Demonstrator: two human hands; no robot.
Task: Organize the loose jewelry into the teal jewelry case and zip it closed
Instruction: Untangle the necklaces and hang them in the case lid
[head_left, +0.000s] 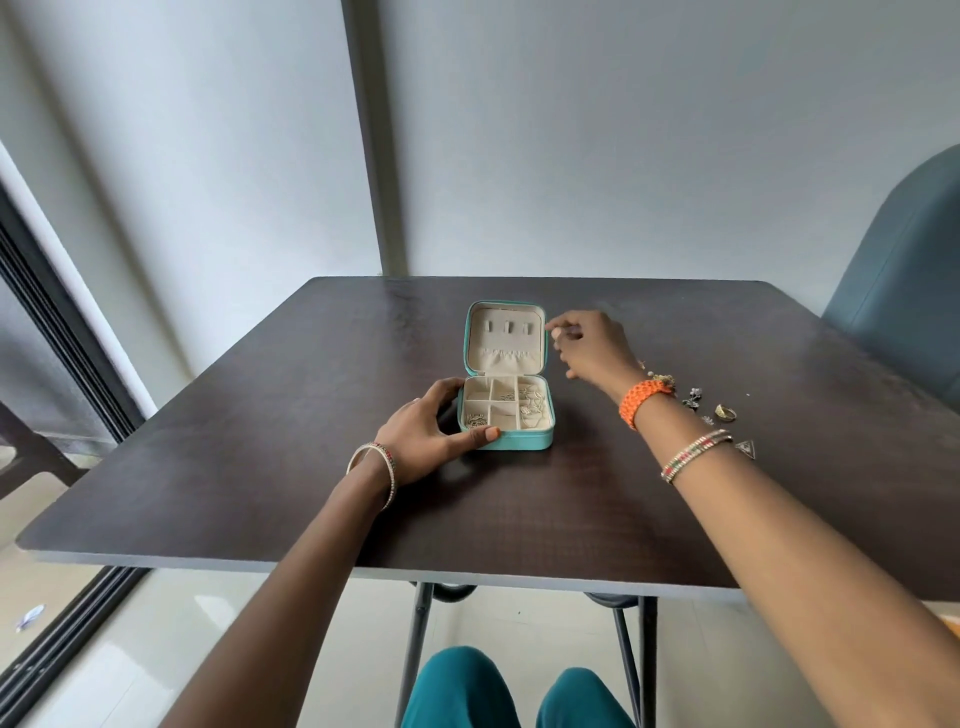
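Loose jewelry (723, 413) too small to identify.

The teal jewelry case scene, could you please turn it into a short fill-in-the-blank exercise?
1. The teal jewelry case lies on the table with its lid ____.
2. The ____ hand grips the case's near corner.
3. The right hand is beside the case's ____.
4. A ring lies to the ____ of the case.

Missing words: open; left; lid; right
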